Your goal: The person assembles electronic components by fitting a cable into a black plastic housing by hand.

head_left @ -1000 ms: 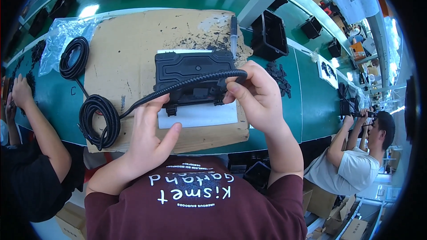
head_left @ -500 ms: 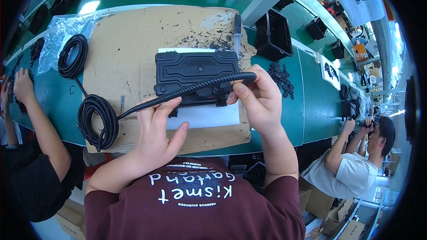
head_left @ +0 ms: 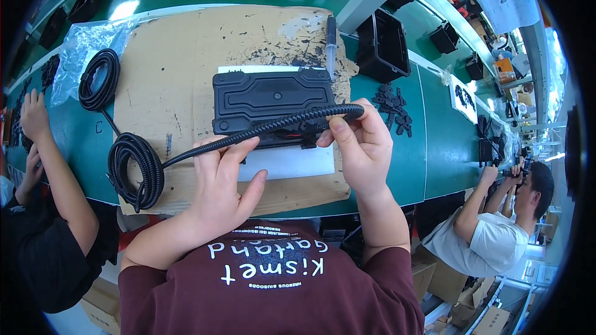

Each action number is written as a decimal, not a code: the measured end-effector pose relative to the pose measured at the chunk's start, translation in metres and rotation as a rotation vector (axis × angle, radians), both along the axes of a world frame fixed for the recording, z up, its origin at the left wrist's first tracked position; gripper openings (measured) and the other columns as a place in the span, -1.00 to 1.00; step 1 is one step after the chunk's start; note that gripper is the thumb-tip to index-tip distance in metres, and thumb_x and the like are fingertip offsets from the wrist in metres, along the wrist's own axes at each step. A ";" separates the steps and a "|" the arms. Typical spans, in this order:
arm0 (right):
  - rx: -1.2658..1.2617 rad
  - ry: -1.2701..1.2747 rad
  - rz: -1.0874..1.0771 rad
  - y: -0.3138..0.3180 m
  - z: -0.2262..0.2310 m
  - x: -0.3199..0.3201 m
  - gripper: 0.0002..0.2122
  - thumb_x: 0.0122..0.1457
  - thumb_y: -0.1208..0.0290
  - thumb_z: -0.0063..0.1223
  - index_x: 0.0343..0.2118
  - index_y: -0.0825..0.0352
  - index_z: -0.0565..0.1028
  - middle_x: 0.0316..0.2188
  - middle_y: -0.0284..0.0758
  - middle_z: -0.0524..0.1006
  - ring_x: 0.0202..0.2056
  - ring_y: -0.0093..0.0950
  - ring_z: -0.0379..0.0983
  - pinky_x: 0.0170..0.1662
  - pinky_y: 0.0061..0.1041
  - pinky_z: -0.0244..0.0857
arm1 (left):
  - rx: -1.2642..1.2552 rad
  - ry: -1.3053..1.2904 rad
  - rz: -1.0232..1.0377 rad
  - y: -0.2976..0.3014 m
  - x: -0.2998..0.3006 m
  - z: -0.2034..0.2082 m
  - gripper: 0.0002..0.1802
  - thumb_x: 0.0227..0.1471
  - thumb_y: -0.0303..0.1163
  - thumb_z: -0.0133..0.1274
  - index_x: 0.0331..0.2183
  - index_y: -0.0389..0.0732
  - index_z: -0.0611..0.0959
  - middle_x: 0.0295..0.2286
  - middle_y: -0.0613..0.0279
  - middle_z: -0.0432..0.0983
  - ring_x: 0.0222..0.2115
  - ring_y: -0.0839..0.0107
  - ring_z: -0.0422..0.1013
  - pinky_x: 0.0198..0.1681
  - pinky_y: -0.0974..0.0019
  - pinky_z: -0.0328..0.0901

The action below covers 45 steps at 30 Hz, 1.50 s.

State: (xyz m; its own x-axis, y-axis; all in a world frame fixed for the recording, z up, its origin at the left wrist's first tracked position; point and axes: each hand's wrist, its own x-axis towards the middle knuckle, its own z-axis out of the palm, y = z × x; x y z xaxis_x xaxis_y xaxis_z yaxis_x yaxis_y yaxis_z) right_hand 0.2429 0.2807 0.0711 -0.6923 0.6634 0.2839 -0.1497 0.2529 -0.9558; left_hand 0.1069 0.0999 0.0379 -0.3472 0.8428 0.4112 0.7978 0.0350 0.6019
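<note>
My right hand pinches the end of a black corrugated tube between thumb and bent fingers. Lower left of it, my left hand has its thumb and forefinger spread, and the tube lies across its other fingers, whose tips are partly hidden. The tube runs left to a coil, which is joined to a second coil farther back. Under the raised tube lies a black plastic case with a ribbed lid. Its near side is partly hidden by the tube and my hands.
A worn cardboard sheet covers the green table. A marker-like tube, a black bin and small black parts are at the right. Clear plastic film lies back left. Co-workers sit on both sides, one with a raised arm.
My right hand has shifted slightly right and down with the tube's end. My left hand barely moves. At the far left, a co-worker's hands have changed position.
</note>
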 end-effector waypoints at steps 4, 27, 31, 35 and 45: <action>0.049 -0.002 -0.017 -0.001 -0.002 0.002 -0.97 0.20 0.68 -0.06 -0.31 0.47 0.39 -0.41 -0.34 0.35 -0.47 -0.56 0.47 -0.37 -0.62 0.39 | -0.010 0.038 0.009 0.001 0.001 -0.001 -0.42 -0.11 -0.48 0.18 0.01 -0.30 0.42 -0.24 0.05 0.19 -0.21 0.21 0.14 -0.09 0.19 0.07; 0.241 -0.050 0.019 -0.003 0.002 0.003 -0.91 0.12 0.75 -0.01 -0.31 0.48 0.42 -0.39 -0.29 0.38 -0.48 -0.57 0.49 -0.40 -0.66 0.40 | -0.029 0.098 0.033 0.003 0.005 -0.006 -0.46 -0.14 -0.47 0.20 -0.05 -0.25 0.45 -0.24 -0.01 0.20 -0.20 0.13 0.14 -0.10 0.10 0.06; 0.291 -0.152 0.112 0.000 0.004 -0.002 -0.83 0.09 0.81 -0.07 -0.27 0.49 0.42 -0.35 -0.28 0.38 -0.44 -0.55 0.50 -0.34 -0.63 0.44 | 0.032 0.097 0.072 -0.002 0.002 -0.012 -0.42 -0.17 -0.48 0.21 -0.06 -0.27 0.39 -0.13 -0.06 0.15 -0.11 0.09 0.12 -0.03 0.06 0.04; 0.367 -0.213 0.153 0.001 0.007 -0.010 -0.79 0.04 0.84 -0.08 -0.26 0.49 0.43 -0.31 -0.26 0.40 -0.41 -0.52 0.53 -0.32 -0.62 0.46 | 0.113 0.195 0.099 -0.002 -0.003 -0.011 -0.34 -0.20 -0.45 0.23 -0.02 -0.26 0.35 0.01 -0.09 0.01 0.07 -0.04 0.05 0.11 -0.06 -0.01; 0.767 -0.370 0.328 0.025 0.035 -0.025 -0.80 -0.16 0.71 0.13 -0.41 0.35 0.49 -0.43 -0.30 0.51 -0.41 -0.32 0.48 -0.36 -0.43 0.36 | 0.090 0.292 0.160 0.010 -0.027 0.011 -0.35 -0.28 -0.36 0.29 -0.03 0.08 0.53 0.11 -0.08 0.06 0.20 -0.17 -0.07 0.19 -0.11 -0.10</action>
